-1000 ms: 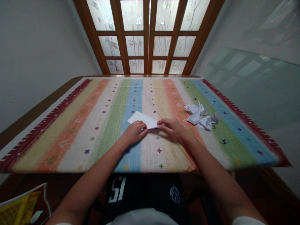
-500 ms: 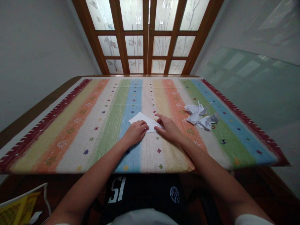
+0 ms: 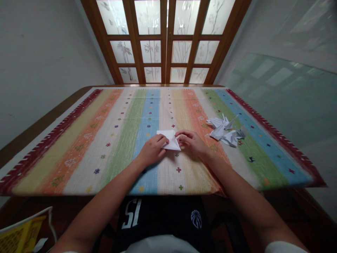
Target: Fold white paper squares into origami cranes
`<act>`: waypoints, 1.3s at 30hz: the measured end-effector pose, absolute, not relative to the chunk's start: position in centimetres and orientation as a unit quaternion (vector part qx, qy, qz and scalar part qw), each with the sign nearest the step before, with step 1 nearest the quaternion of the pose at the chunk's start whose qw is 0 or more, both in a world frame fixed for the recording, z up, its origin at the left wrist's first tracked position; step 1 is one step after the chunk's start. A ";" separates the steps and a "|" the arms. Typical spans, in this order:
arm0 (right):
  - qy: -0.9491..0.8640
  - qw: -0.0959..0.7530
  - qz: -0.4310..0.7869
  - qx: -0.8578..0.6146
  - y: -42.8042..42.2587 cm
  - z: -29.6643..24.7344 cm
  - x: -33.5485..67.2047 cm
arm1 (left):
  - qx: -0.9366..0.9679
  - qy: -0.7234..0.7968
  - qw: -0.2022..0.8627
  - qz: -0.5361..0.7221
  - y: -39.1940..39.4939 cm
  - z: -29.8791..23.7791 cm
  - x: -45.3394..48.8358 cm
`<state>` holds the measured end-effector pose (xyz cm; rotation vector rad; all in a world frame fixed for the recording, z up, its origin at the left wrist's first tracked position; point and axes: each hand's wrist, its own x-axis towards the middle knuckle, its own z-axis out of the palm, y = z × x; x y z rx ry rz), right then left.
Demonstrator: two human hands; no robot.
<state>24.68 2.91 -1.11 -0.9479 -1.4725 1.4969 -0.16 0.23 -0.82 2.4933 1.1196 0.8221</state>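
A folded white paper (image 3: 171, 140) lies at the middle of the striped cloth, in a small, roughly triangular shape. My left hand (image 3: 153, 150) grips its left side, with the fingers over the edge. My right hand (image 3: 191, 142) comes in from the right, its fingertips pinching the paper's upper right edge. Part of the paper is hidden under my fingers. To the right of my right hand lies a loose heap of white folded paper cranes (image 3: 224, 131), which neither hand touches.
The multicoloured striped cloth (image 3: 79, 147) covers a wooden table (image 3: 44, 123). A large glass pane (image 3: 284, 88) stands at the right. A frosted glazed wooden door (image 3: 163, 42) is behind the table. A yellow printed booklet (image 3: 21, 233) lies low at the left.
The paper has been folded smaller, from a long flat shape into a compact triangle. My hands have moved closer together and now grip it from both sides.
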 end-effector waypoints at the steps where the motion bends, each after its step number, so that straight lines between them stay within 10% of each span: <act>1: -0.601 0.433 0.558 -0.375 2.9 -1.0 24.7 | 0.849 0.390 0.163 0.317 0.3 -0.8 -0.3; 13: -0.764 0.419 0.380 -0.312 2.0 -0.5 25.5 | 0.555 0.416 0.439 0.571 1.8 -1.5 -0.5; 26: -0.833 0.370 0.266 -0.314 2.8 -0.5 26.2 | 0.687 0.445 0.300 0.490 1.1 -0.4 -1.1; 39: -0.686 0.389 0.484 -0.379 2.6 -1.1 24.9 | 0.747 0.387 0.324 0.432 0.4 -0.5 -0.8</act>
